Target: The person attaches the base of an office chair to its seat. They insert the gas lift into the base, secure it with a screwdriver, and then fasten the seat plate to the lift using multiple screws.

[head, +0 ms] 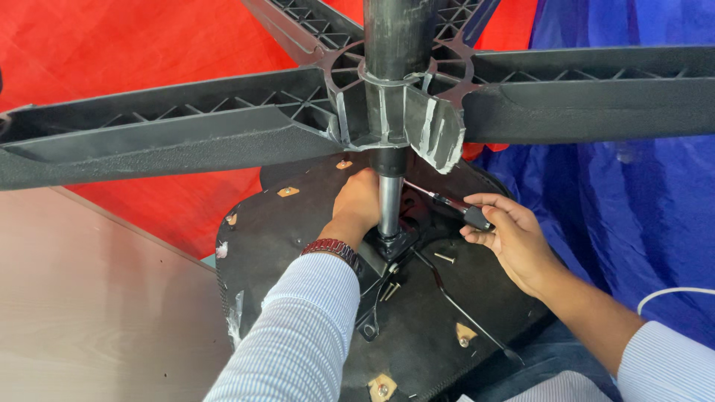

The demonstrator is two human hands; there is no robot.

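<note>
An upturned office chair lies before me, its black star base [223,134] spread across the top of the view and the gas cylinder [389,201] running down to the mounting plate [395,246] on the seat's black underside [283,231]. My left hand [357,205] reaches behind the cylinder and rests against the plate; a beaded bracelet sits on that wrist. My right hand [510,238] grips the black handle of a screwdriver [450,205], whose shaft points left toward the cylinder's foot.
Loose screws [445,257] lie on the seat underside near the plate, and the height lever [462,313] runs toward the lower right. A wooden tabletop [89,305] is at left. Red cloth [134,45] and blue cloth [633,193] hang behind.
</note>
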